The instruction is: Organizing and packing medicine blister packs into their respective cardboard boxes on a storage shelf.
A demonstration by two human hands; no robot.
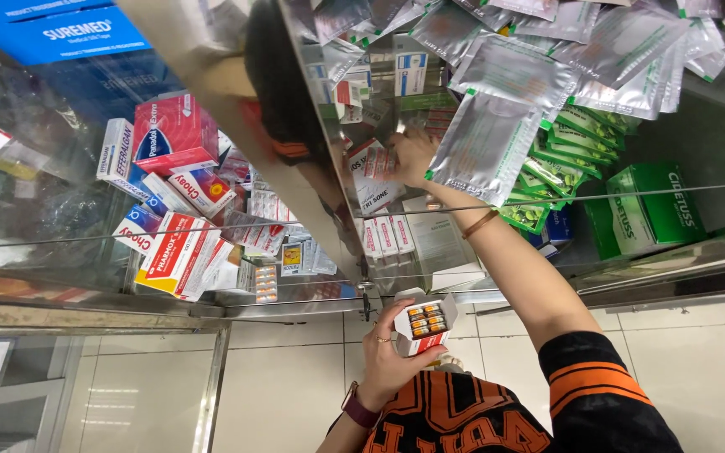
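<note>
One small open cardboard box point(424, 325), white and red with amber capsules in a blister showing, sits cupped in the left hand point(389, 356), fingers curled around it, below the glass cabinet point(169, 277). The right hand point(413, 156), arm stretched up inside that cabinet, pinches a white-and-red packet point(369, 164) (beside one crinkly silver foil pouch point(484, 143)). Two green boxes point(648, 205) stand further right.

Bright, sharp; glare on glass
</note>
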